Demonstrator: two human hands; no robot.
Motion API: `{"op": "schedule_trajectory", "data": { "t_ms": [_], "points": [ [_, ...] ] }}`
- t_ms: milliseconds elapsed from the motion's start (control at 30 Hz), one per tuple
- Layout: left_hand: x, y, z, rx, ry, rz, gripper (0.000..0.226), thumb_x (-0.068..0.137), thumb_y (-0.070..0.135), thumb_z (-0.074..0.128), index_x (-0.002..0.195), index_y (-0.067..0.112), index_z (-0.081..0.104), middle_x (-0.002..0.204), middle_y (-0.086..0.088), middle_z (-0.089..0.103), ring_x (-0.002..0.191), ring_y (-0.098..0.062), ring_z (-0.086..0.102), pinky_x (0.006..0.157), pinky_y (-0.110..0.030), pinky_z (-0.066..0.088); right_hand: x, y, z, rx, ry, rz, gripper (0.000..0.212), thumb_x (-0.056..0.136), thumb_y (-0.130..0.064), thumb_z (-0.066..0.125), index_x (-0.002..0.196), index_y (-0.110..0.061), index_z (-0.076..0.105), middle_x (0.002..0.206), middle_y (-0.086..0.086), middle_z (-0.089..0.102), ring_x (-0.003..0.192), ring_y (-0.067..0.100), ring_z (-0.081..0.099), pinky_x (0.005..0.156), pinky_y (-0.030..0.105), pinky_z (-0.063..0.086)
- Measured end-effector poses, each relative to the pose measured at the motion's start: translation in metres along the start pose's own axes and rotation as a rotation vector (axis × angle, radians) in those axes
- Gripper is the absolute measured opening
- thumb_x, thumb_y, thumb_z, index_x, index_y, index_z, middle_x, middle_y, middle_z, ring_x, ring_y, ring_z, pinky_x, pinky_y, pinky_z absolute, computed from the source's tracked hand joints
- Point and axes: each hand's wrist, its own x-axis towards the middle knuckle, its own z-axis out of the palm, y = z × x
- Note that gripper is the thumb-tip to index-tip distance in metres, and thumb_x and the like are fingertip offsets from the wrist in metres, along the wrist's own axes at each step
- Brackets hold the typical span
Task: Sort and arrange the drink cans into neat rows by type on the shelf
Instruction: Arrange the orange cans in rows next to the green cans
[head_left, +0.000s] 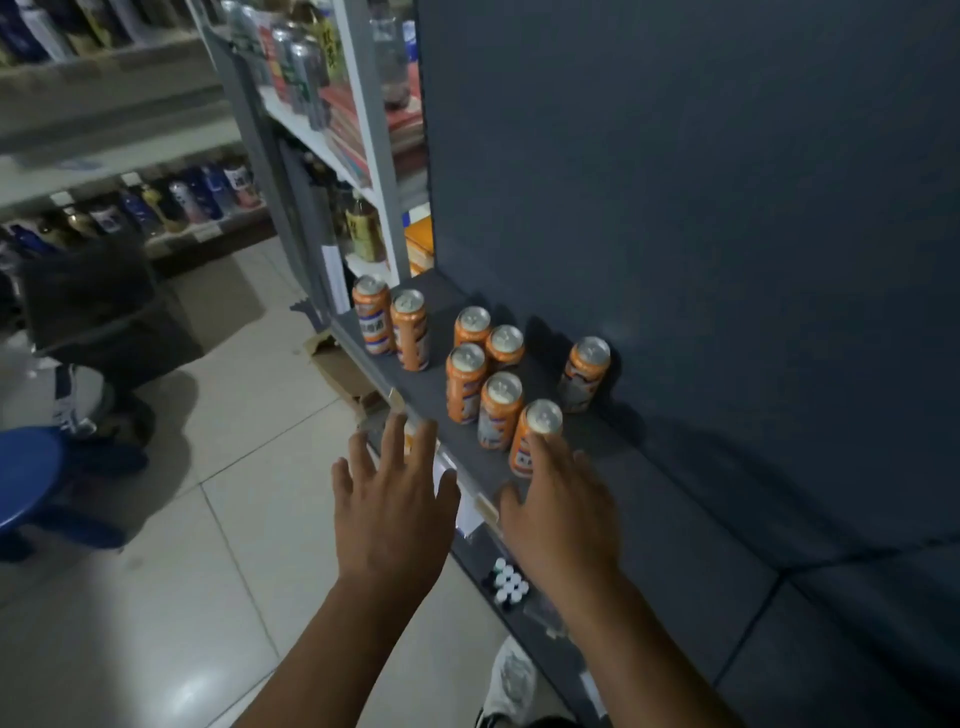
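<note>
Head view: right hand (563, 512) touches nearest orange can (540, 420), left hand (389, 512) spread.

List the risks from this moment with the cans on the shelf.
1. The right hand touches the nearest can with straight fingers, not a full grip; a push may tip it into the can behind it.
2. The leftmost can stands at the front edge of the shelf; a knock might send it to the floor.

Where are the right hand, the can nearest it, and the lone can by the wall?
Right hand (563, 514): head view, back of the hand.
Nearest can (543, 415): head view, lid.
Lone can (583, 382): head view, orange side.
</note>
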Motion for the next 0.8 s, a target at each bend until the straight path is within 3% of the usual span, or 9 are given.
{"op": "schedule_trajectory", "data": {
  "t_ms": [233, 500, 633, 800],
  "points": [
    [0.068, 0.023, 0.006, -0.003, -0.084, 0.040, 0.062, 0.101, 0.055, 0.038, 0.156, 0.029, 0.024, 0.166, -0.003, 0.023, 0.150, -0.038, 0.022, 0.118, -0.050, 0.030, 0.064, 0.020, -0.014, 0.018, 0.020, 0.057, 0.045, 0.096, -0.041, 0.051, 0.138, -0.026, 0.046, 0.145, 0.001, 0.050, 0.135, 0.033, 0.045, 0.103, 0.045, 0.046],
    [0.135, 0.019, 0.030, -0.072, -0.144, 0.115, 0.074, 0.095, 0.057, 0.053, 0.155, 0.024, 0.024, 0.161, -0.005, 0.030, 0.146, -0.040, 0.027, 0.115, -0.053, 0.033, 0.102, 0.019, -0.007, 0.070, 0.026, 0.184, 0.062, 0.098, -0.045, 0.049, 0.153, -0.021, 0.033, 0.157, -0.001, 0.039, 0.142, 0.028, 0.039, 0.108, 0.042, 0.041],
    [0.167, 0.005, 0.053, -0.092, -0.231, 0.186, 0.084, 0.091, 0.059, 0.060, 0.155, 0.022, 0.020, 0.160, -0.006, 0.030, 0.145, -0.040, 0.031, 0.114, -0.057, 0.035, 0.116, 0.019, 0.003, 0.307, 0.038, 0.324, 0.081, 0.093, -0.049, 0.064, 0.158, -0.020, 0.025, 0.163, 0.000, 0.032, 0.146, 0.024, 0.036, 0.110, 0.039, 0.037],
    [0.197, -0.021, 0.084, -0.195, -0.369, 0.173, 0.096, 0.084, 0.049, 0.074, 0.153, 0.024, 0.013, 0.160, -0.004, 0.028, 0.146, -0.036, 0.030, 0.116, -0.056, 0.033, 0.121, 0.019, 0.044, 0.738, 0.116, 0.611, 0.116, 0.074, -0.046, 0.088, 0.161, -0.028, 0.014, 0.165, 0.002, 0.030, 0.149, 0.023, 0.033, 0.115, 0.041, 0.036]
  ]
}}
